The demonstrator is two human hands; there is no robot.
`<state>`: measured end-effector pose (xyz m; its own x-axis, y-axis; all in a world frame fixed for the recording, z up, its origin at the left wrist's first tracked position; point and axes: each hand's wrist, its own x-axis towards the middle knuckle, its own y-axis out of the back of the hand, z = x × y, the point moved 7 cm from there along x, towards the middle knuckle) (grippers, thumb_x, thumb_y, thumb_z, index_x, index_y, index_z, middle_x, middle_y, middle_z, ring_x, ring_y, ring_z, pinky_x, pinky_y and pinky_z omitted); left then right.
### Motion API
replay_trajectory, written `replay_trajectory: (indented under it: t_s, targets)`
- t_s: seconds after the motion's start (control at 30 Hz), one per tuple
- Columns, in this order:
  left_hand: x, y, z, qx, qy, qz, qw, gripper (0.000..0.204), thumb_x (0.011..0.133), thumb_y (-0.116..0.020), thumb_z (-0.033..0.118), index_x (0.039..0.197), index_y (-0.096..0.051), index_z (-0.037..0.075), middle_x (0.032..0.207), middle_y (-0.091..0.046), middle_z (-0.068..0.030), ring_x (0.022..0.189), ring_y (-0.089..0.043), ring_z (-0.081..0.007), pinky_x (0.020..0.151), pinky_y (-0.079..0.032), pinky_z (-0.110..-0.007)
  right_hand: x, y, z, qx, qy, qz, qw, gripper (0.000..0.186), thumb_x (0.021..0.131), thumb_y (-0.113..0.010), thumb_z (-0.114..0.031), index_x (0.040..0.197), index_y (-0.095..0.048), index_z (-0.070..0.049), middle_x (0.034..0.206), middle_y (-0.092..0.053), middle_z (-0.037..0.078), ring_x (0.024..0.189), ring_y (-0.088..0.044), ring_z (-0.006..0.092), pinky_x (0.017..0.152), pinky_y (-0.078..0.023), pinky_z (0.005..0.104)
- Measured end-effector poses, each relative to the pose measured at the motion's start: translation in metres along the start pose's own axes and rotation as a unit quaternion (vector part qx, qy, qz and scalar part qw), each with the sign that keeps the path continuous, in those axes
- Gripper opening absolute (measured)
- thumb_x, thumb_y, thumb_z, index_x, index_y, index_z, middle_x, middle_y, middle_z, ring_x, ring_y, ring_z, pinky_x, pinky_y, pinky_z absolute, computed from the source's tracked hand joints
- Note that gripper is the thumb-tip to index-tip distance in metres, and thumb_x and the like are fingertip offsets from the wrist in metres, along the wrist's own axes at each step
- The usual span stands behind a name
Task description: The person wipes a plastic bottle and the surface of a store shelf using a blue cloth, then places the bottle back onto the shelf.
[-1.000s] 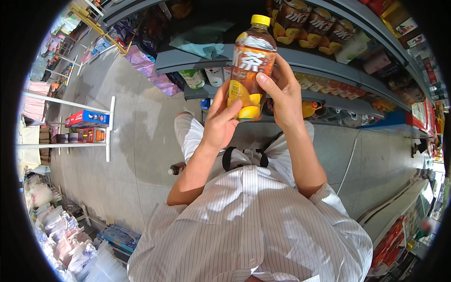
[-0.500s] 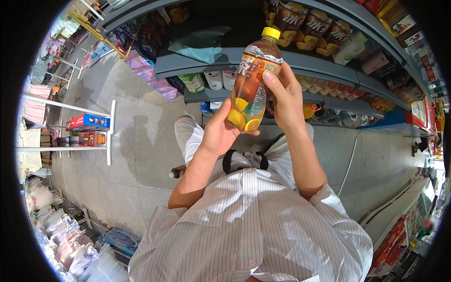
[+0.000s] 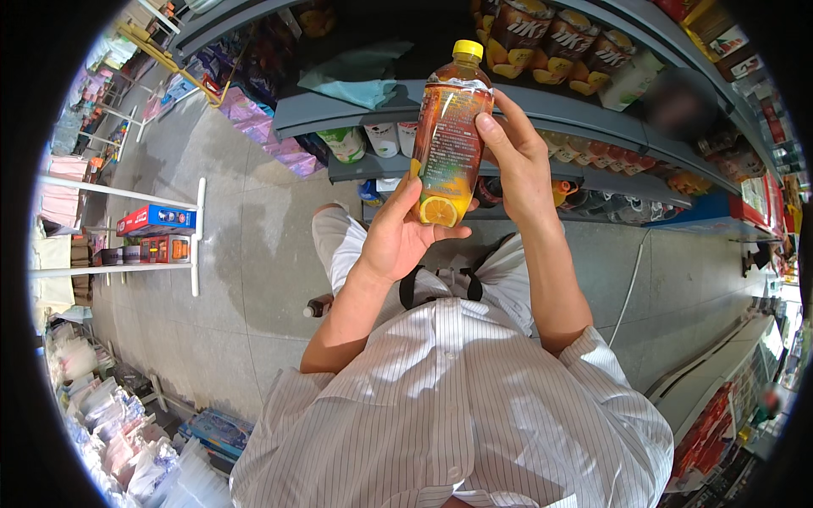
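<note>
I hold an upright plastic drink bottle (image 3: 450, 135) with a yellow cap, amber liquid and an orange label showing a lemon slice. My left hand (image 3: 405, 235) cups its base from below and the left. My right hand (image 3: 517, 161) grips its right side, fingers along the label. The bottle is raised in front of grey store shelves (image 3: 542, 102).
The upper shelf carries more bottles of the same kind (image 3: 559, 42) and a teal cloth (image 3: 351, 72). White cups (image 3: 373, 140) stand on a lower shelf. A white rack with boxes (image 3: 148, 233) stands at the left on the grey tiled floor. Packaged goods lie at the lower left.
The bottle has been turned in my hands: its front label faced me before, now its back and side show. It has also shifted slightly up and right.
</note>
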<state>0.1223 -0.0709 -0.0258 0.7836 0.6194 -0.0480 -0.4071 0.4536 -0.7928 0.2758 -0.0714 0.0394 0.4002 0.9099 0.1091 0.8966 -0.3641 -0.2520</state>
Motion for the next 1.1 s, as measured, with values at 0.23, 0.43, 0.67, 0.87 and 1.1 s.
replay_trajectory:
  t_s: [0.23,0.43,0.67,0.87,1.1]
  targets:
    - [-0.004,0.000,-0.001,-0.048,0.028,-0.034,0.998,0.059,0.108,-0.033,0.046,0.151,-0.037,0.006,0.143,-0.054,-0.0175,0.124,-0.058,-0.0415,0.089,-0.059,-0.049,0.000,-0.002,0.013,0.059,-0.087,-0.029,0.994,0.068,0.093,-0.073,-0.026,0.145,-0.043,0.006,0.112,-0.068,0.014,0.104,-0.064,0.0166,0.094,-0.050,0.0312]
    - [-0.001,-0.007,0.010,-0.005,-0.013,-0.022,1.000,0.054,0.106,-0.045,0.035,0.149,-0.038,0.004,0.140,-0.056,-0.0140,0.126,-0.058,-0.0304,0.098,-0.053,-0.047,-0.005,-0.005,0.008,0.100,0.007,-0.052,0.994,0.072,0.092,-0.074,-0.023,0.148,-0.038,0.005,0.126,-0.063,0.016,0.115,-0.060,0.0187,0.100,-0.047,0.0341]
    - [0.008,-0.011,0.039,0.273,-0.170,0.041,0.946,0.062,0.103,-0.057,0.020,0.153,-0.029,-0.004,0.148,-0.047,-0.0130,0.132,-0.051,-0.0210,0.111,-0.040,-0.036,-0.020,-0.008,-0.009,-0.119,0.166,-0.053,0.977,0.086,0.082,-0.084,-0.019,0.149,-0.036,0.006,0.139,-0.056,0.019,0.128,-0.056,0.0260,0.108,-0.044,0.0382]
    - [0.017,-0.051,0.078,0.353,-0.279,0.016,0.893,0.066,0.098,-0.068,0.021,0.150,-0.035,-0.002,0.144,-0.049,-0.0127,0.130,-0.052,-0.0199,0.106,-0.044,-0.035,-0.033,-0.013,-0.010,-0.262,0.241,-0.030,0.934,0.086,0.073,-0.089,-0.020,0.144,-0.046,0.003,0.136,-0.059,0.021,0.124,-0.060,0.0307,0.104,-0.048,0.0395]
    - [0.025,-0.054,0.076,0.402,-0.291,0.032,0.868,0.065,0.090,-0.075,0.010,0.145,-0.041,-0.001,0.131,-0.057,-0.0100,0.119,-0.059,-0.0179,0.102,-0.048,-0.034,-0.042,-0.017,-0.012,-0.314,0.321,0.021,0.893,0.080,0.071,-0.089,-0.015,0.140,-0.051,0.002,0.130,-0.062,0.022,0.117,-0.064,0.0345,0.099,-0.052,0.0404]
